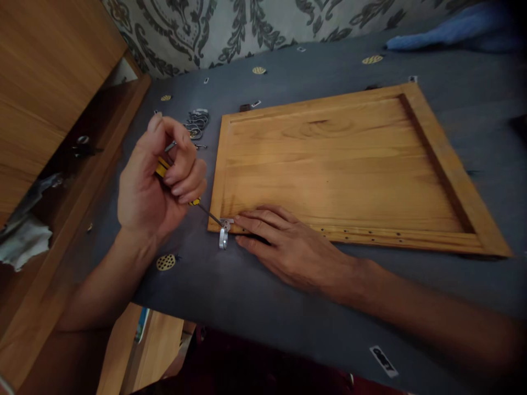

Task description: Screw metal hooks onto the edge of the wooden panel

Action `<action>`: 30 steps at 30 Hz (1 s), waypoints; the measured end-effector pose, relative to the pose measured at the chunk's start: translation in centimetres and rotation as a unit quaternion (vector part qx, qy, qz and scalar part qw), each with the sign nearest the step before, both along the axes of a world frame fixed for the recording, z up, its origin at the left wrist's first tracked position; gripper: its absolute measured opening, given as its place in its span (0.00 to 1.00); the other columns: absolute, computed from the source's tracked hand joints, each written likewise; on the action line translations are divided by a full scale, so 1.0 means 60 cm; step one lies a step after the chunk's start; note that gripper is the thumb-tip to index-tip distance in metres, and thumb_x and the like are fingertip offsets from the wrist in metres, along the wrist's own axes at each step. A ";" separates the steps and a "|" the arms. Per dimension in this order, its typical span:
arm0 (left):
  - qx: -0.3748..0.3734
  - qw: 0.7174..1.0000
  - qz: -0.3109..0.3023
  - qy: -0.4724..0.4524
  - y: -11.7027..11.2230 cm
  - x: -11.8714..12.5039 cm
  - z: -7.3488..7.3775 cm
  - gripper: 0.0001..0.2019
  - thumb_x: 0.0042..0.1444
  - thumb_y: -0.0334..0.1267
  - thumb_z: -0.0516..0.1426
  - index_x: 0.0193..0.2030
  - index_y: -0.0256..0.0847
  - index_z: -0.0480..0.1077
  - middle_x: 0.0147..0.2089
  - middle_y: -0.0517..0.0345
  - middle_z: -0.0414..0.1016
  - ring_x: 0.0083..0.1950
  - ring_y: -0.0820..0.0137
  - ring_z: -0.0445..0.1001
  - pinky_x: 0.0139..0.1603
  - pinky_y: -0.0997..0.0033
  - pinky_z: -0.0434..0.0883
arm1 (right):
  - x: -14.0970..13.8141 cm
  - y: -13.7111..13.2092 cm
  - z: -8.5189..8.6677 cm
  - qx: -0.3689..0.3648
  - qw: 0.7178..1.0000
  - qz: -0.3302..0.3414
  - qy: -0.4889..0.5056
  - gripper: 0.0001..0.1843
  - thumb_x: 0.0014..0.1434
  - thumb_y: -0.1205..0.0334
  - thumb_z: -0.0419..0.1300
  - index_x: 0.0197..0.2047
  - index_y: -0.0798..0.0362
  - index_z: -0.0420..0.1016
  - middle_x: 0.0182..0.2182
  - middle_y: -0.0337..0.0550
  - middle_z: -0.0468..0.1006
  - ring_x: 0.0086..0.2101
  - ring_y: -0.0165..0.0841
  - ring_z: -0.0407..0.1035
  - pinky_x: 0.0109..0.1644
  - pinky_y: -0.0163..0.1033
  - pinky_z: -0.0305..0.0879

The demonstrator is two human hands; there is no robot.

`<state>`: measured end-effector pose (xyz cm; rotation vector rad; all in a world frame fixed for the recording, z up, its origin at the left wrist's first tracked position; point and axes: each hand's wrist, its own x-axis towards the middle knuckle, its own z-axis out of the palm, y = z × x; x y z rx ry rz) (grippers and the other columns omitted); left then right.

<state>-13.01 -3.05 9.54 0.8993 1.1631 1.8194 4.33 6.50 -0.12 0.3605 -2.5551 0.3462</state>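
Observation:
My left hand [162, 175] is closed around a screwdriver [195, 202] with a yellow and black handle. Its thin shaft slants down to a silver metal hook [223, 238] at the near left corner of the framed wooden board [329, 164]. A small metal piece [170, 146] shows between my thumb and index finger; I cannot make out its kind. My right hand [294, 249] lies palm down on the board's near edge, fingers stretched out, fingertips at the hook's plate. Small dark holes run along that edge to the right of my hand.
Several metal hooks [197, 123] lie on the grey patterned cloth [288, 334] beyond my left hand. A blue cloth [453, 30] sits at the back right. Along the left stands a wooden cabinet [45, 82] with an open compartment; a patterned wall [247, 33] is behind.

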 end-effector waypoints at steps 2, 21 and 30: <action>0.009 1.000 0.001 0.001 0.001 -0.002 -0.001 0.22 0.68 0.44 0.45 0.26 0.40 0.69 0.16 0.68 0.40 0.14 0.79 0.39 0.10 0.81 0.46 | 0.000 -0.001 -0.001 0.000 1.000 0.001 -0.002 0.13 0.67 0.70 0.52 0.46 0.59 0.77 0.52 0.50 0.77 0.53 0.41 0.67 0.57 0.50 0.68; 0.014 1.000 -0.004 0.019 -0.003 0.006 0.000 0.21 0.68 0.41 0.45 0.26 0.39 0.69 0.16 0.67 0.41 0.14 0.79 0.40 0.11 0.81 0.50 | 0.001 -0.001 -0.001 -0.002 1.000 0.001 -0.012 0.12 0.67 0.70 0.53 0.47 0.60 0.77 0.53 0.51 0.77 0.53 0.42 0.67 0.58 0.51 0.67; -0.022 0.993 -0.004 0.119 -0.016 0.040 0.016 0.10 0.62 0.34 0.51 0.34 0.40 0.73 0.22 0.61 0.56 0.19 0.75 0.56 0.17 0.77 0.59 | 0.001 0.001 -0.002 -0.007 1.000 0.004 -0.023 0.13 0.67 0.70 0.52 0.49 0.56 0.77 0.52 0.49 0.78 0.55 0.41 0.66 0.58 0.53 0.67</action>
